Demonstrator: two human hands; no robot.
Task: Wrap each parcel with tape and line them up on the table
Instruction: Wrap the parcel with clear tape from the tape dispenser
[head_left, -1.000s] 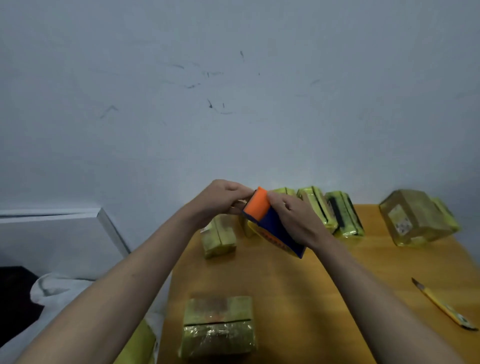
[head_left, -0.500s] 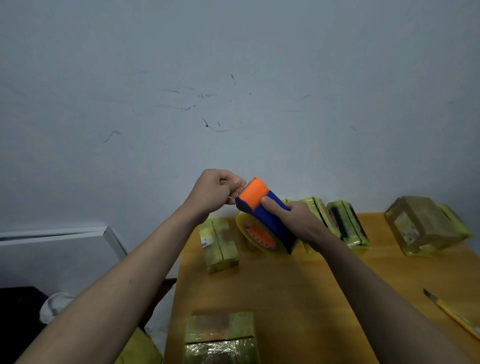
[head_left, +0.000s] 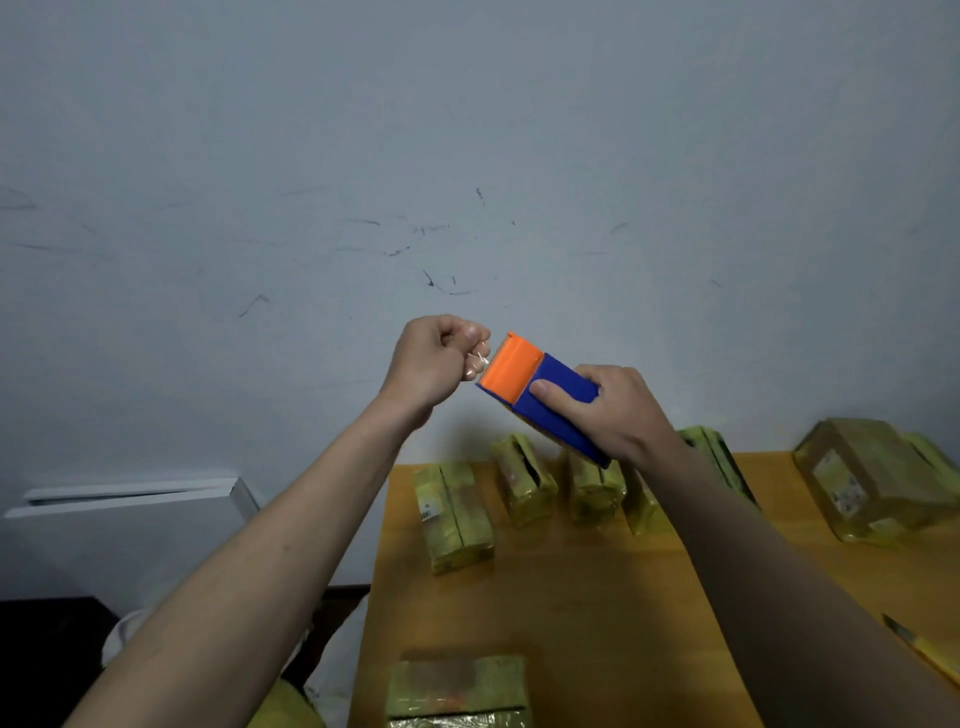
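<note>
Wall, grey-white and scuffed with dark marks, filling the upper part of the view. Below it, wooden table, orange-brown, reaching from centre to the right edge. White panel leaning low against the wall, left of the table.

Largest parcel, wrapped in yellowish tape with a white label on its near face, lying at the table's far right corner. Nearest parcel, also yellow-wrapped, lying at the table's near edge and cut off by the bottom of the view. Row of parcels lined up along the far edge, side by side, partly hidden behind the right forearm; leftmost parcel of that row set slightly nearer, with a small barcode sticker.

Tape dispenser, blue body with an orange front, raised above the row and tilted up to the left. Right hand wrapped round the blue body, thumb across its top face. Left hand curled just beside the orange end, fingertips pinching the clear tape end.

Yellow utility knife lying at the right edge of the table, partly out of view.
</note>
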